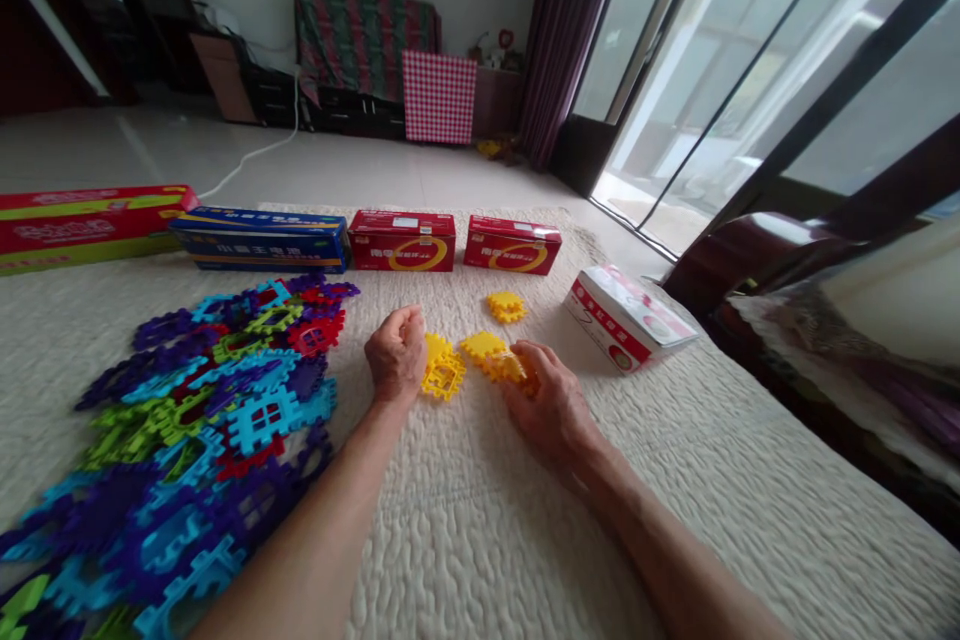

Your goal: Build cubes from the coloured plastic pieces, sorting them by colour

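Note:
My left hand (pixel 396 354) is closed, its curled fingers beside a cluster of yellow notched pieces (pixel 444 370) near the middle of the quilted cover; whatever it grips is hidden. My right hand (pixel 551 395) has its fingers curled round yellow pieces (pixel 517 366) just to the right. Between the hands lies a flat yellow piece (pixel 482 347), touching or very near those at my right fingers. Farther back sits another yellow piece (pixel 507 306) by itself. A wide heap of purple, blue, green and red notched pieces (pixel 262 417) spreads to the left of my left forearm.
Across the back stand a long red and green box (pixel 90 225), a blue box (pixel 262 240) and two red boxes (pixel 402 240) (pixel 512 245). A white and red box (pixel 626 317) stands at the right. Dark wooden furniture (pixel 772 245) borders the right side.

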The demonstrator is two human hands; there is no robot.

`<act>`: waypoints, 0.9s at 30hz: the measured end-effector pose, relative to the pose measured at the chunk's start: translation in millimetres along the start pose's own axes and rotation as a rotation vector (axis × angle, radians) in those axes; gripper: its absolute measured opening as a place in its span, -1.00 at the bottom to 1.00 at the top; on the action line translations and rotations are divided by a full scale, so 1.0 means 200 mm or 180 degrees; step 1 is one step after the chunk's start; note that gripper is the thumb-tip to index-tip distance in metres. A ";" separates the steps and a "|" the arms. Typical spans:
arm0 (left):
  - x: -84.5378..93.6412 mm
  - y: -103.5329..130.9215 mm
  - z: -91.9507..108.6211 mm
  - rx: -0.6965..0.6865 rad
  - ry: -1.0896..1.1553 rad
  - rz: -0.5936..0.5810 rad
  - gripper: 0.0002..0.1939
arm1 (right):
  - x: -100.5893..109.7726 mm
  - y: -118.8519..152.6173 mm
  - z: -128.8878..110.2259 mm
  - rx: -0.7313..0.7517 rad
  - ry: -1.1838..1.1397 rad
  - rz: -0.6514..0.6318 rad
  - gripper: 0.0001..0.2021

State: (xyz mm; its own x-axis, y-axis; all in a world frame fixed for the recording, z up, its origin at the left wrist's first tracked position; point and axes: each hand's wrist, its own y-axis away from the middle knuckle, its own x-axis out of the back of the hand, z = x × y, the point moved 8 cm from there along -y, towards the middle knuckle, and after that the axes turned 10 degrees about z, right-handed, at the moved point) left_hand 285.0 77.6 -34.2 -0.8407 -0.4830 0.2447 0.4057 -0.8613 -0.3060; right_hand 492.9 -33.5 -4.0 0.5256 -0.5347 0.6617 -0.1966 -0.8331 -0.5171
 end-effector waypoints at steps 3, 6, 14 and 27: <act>0.00 0.00 0.00 0.0050 0.0010 0.0008 -0.70 | 0.01 -0.01 0.00 0.0031 -0.0111 0.0092 -0.65; 0.00 0.00 0.00 0.0081 0.0022 0.0025 -0.70 | -0.01 -0.01 -0.02 0.0108 -0.0149 0.0157 -0.65; 0.01 0.00 0.00 0.0046 0.0008 0.0032 -0.71 | -0.06 -0.07 -0.04 0.0222 -0.0305 0.0336 -0.68; 0.00 0.00 0.01 -0.0037 0.0024 0.0060 -0.69 | -0.08 -0.05 -0.06 0.0349 -0.0399 0.0430 -0.49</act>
State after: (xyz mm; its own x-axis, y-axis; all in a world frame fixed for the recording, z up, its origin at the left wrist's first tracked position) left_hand 285.2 76.2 -32.0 -0.8357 -0.4978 0.2321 0.4172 -0.8502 -0.3211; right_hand 476.7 -18.1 -2.2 0.6007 -0.6129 0.5134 -0.1846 -0.7310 -0.6569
